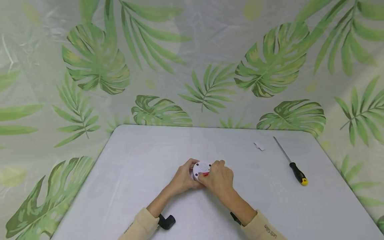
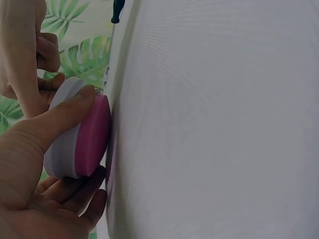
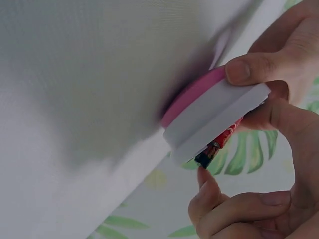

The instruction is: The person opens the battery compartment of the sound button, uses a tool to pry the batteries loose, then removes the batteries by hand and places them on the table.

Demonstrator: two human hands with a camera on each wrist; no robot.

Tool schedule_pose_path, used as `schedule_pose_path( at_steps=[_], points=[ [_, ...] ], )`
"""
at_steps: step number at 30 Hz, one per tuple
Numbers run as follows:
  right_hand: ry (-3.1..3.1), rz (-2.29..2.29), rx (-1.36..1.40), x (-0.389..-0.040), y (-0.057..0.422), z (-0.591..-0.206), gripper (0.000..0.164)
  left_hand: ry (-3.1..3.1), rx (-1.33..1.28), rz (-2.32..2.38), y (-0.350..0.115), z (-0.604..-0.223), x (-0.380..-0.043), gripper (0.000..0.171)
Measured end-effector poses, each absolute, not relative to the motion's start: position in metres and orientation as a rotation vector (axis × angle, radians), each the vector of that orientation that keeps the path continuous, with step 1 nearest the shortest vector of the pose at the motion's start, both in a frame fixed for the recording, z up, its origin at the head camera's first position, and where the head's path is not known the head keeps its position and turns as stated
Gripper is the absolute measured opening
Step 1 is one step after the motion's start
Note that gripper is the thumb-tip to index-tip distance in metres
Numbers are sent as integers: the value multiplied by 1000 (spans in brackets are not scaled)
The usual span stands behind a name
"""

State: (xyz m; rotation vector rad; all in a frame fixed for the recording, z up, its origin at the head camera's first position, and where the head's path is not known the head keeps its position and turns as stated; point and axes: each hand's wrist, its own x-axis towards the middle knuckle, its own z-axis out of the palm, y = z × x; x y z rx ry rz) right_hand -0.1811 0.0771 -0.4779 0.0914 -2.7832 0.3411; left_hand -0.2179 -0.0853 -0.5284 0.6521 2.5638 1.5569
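A round device (image 1: 202, 165) is held just above the table near its middle. Its white face has a grille of small holes and several dark dots, and its other side is pink (image 2: 93, 134). My left hand (image 1: 184, 178) grips it by the rim, with the thumb (image 3: 238, 72) across the pink and white edge. A red battery with a dark end (image 3: 219, 144) lies at an opening in the white face. My right hand (image 1: 220, 178) pinches the battery lengthwise between thumb and index finger. The inside of the opening is mostly hidden.
A screwdriver (image 1: 297, 172) with a black and yellow handle lies on the right of the white table (image 1: 144, 146). Left of its tip is a small white piece (image 1: 259, 146). Black parts (image 1: 166, 222) show beside the forearms. A leaf-patterned sheet (image 1: 210, 40) hangs behind.
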Motion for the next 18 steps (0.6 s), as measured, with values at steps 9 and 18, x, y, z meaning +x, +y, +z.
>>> schedule_pose_path(
  at_steps=[9,18],
  points=[
    [-2903,387,134,-181,82,-469,41,2577,650,1539,-85,-525,-217,83],
    [-3057,766,421,-195,117,-456,10,2555,644,1551,-86,-525,-215,87]
  ],
)
